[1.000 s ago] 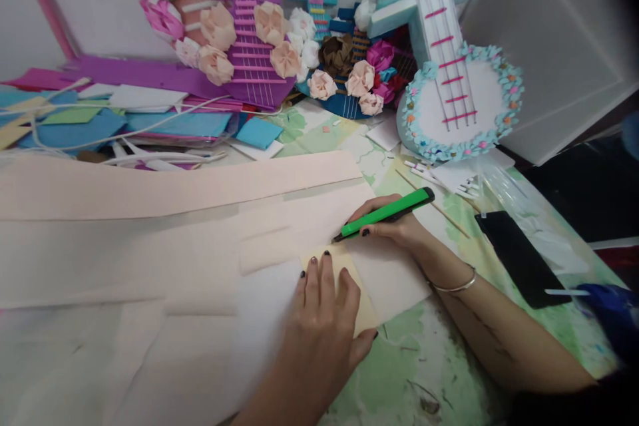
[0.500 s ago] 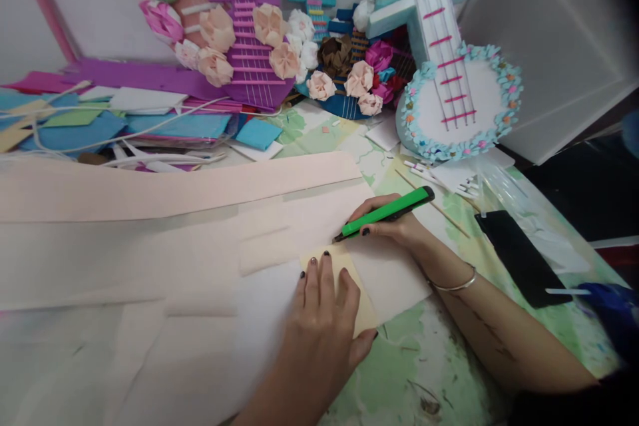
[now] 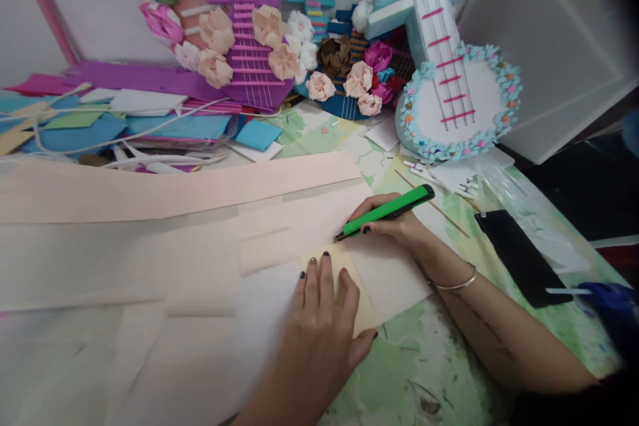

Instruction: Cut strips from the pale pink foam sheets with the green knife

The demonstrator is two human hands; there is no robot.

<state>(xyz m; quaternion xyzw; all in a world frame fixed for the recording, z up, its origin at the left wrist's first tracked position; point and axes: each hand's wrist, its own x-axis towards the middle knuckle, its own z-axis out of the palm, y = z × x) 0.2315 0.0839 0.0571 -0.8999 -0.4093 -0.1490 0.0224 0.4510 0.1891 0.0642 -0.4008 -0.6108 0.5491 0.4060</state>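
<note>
My right hand [image 3: 382, 216] grips a green utility knife [image 3: 389, 212], its tip resting at the top edge of a pale yellow piece of card [image 3: 367, 306]. Flat on that card lies my left hand [image 3: 327, 316], fingers stretched out and thumb at the card's right edge. Beneath both is a large pale foam or paper sheet [image 3: 394, 279] with rectangular cut-outs or pieces on it. One small cream rectangle [image 3: 267, 256] sits left of the fingertips. A long pale pink strip [image 3: 174, 193] lies across the sheet behind the hands.
Decorated toy guitars stand at the back, one purple [image 3: 259, 90], one light blue and white [image 3: 474, 93]. Coloured foam sheets [image 3: 174, 126] and white cord are piled at the left. At the right lie a black rectangular object [image 3: 522, 259], a thin stick [image 3: 434, 203] and clear plastic [image 3: 514, 193].
The knife's tip has shifted very slightly to the right along the card's top edge. My left hand stays in the same place.
</note>
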